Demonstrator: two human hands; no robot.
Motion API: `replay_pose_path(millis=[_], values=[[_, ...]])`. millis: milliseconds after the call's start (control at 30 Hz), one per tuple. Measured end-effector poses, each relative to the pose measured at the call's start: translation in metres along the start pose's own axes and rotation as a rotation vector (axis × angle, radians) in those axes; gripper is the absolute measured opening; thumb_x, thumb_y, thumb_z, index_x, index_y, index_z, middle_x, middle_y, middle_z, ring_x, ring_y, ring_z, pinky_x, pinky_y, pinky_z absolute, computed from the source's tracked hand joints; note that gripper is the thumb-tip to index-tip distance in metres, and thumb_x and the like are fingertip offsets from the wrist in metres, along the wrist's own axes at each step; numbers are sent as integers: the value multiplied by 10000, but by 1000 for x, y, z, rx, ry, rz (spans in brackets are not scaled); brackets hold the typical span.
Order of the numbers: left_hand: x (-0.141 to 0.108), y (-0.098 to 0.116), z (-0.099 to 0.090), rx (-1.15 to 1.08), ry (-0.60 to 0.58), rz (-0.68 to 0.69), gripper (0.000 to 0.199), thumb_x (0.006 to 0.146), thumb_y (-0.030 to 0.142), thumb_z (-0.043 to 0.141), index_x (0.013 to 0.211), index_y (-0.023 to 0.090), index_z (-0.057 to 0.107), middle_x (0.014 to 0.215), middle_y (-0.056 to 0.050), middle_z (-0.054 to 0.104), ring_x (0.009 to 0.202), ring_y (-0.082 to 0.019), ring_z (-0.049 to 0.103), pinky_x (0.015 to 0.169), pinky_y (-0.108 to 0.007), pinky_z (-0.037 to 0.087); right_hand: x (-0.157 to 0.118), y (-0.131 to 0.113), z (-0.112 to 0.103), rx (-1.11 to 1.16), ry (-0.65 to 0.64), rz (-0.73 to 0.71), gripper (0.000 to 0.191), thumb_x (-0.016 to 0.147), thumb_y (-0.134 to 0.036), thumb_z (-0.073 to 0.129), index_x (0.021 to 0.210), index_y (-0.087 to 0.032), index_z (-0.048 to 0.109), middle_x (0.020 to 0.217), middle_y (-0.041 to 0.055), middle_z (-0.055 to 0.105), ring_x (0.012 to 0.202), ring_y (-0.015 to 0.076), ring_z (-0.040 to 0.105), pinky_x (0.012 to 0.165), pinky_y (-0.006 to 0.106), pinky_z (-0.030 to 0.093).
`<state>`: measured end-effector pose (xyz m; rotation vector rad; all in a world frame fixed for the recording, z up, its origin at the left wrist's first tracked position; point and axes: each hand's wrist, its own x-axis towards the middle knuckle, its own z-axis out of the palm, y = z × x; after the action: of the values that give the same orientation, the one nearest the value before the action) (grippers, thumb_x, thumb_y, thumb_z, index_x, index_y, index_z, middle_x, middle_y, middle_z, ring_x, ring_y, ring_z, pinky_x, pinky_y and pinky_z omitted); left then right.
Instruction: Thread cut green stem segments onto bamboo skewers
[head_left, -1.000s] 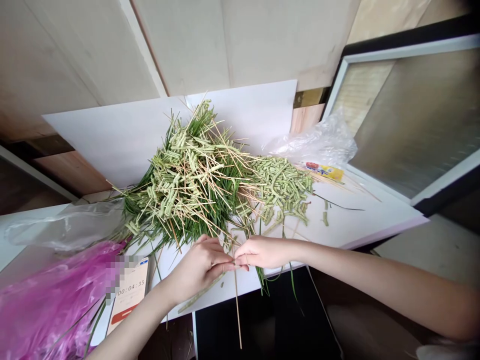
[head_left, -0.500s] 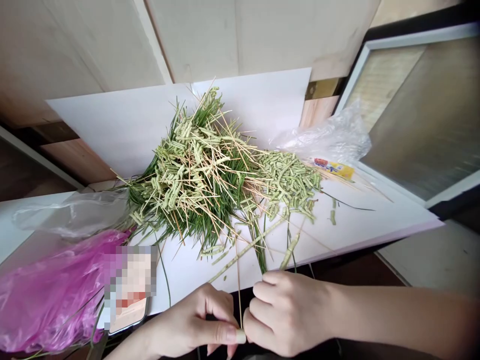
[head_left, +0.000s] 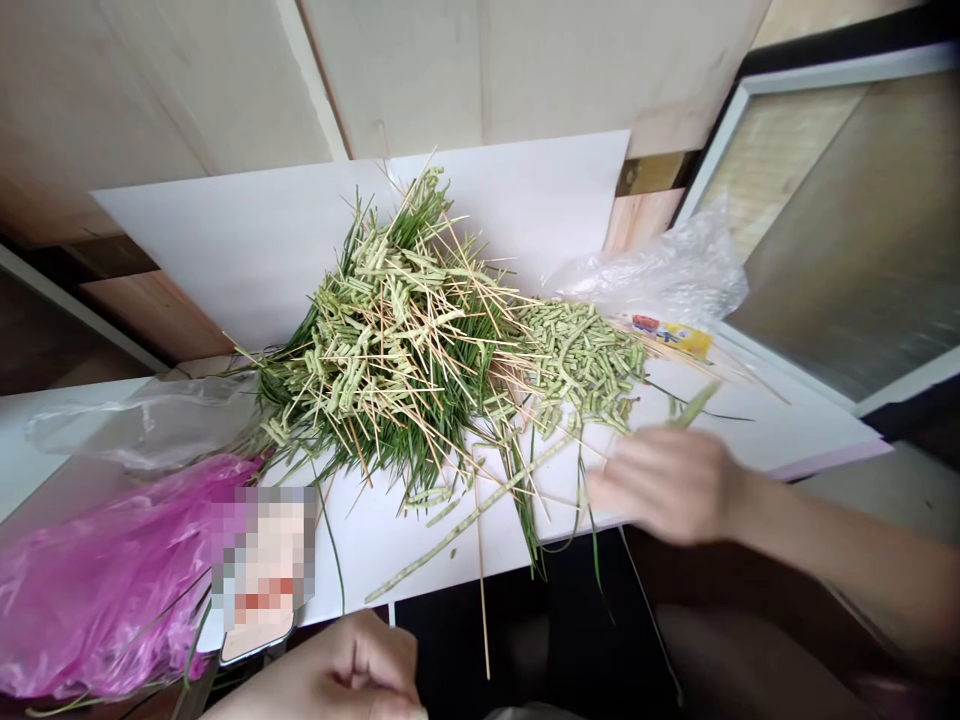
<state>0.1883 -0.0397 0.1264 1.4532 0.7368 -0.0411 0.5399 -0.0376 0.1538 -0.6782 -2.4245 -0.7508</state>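
My right hand [head_left: 664,485], blurred by motion, is closed above the right front of the white table. A length of green long bean [head_left: 697,403] sticks up from behind its knuckles. My left hand [head_left: 360,665] is curled at the bottom edge, in front of the table; whatever its fingers hold is hidden. Between the hands, a whole long bean [head_left: 480,512] lies slantwise across the table front, and a thin bamboo stick [head_left: 482,590] juts over the edge. Short bean pieces [head_left: 589,360] form a heap beyond my right hand.
A tall pile of green stems, bean strips and sticks [head_left: 405,340] fills the table's middle. At left lie a pink plastic bag [head_left: 112,580] and a phone [head_left: 259,635] with a blurred-out screen. A clear bag [head_left: 660,275] rests by the framed pane at right.
My hands have parted. The right one has swung up and right over the table with the long bean; the left has drawn back down and left.
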Motion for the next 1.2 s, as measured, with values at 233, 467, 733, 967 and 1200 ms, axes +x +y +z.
replay_pose_path(millis=[233,467,733,967,1200], values=[[41,-14,-59,661,591,230,300,936,477,612,1016,242,782,965,-60,771,895,-231,670,805,-327,511,-15,33,22,339,-676,541,318,1035,-230,445,766,-190,610,673,7,658,567,171,581,539,278,287],[84,-30,-91,1086,788,295,395,948,464,606,1264,237,673,1076,-94,740,977,-295,649,870,-456,525,13,10,36,908,-759,740,331,1074,-341,377,1270,-245,624,765,7,625,710,191,579,670,291,366],[75,32,-31,968,691,550,444,962,489,584,1324,240,519,1104,-84,686,959,-240,652,867,-398,519,13,4,66,1718,-584,917,563,1022,-659,370,1335,-216,519,725,-55,416,655,123,432,662,262,386],[92,50,-6,1085,636,610,167,1003,334,548,996,198,644,932,-65,699,850,-229,637,784,-365,485,28,-16,89,1920,-532,928,589,915,-794,426,881,-208,474,692,-58,492,493,63,300,470,200,267],[83,41,-21,1095,712,585,147,1003,311,559,1013,197,650,929,-48,726,847,-217,632,768,-336,451,11,-7,83,1763,-644,836,470,1013,-593,468,900,-159,611,658,-58,440,528,83,340,505,216,321]])
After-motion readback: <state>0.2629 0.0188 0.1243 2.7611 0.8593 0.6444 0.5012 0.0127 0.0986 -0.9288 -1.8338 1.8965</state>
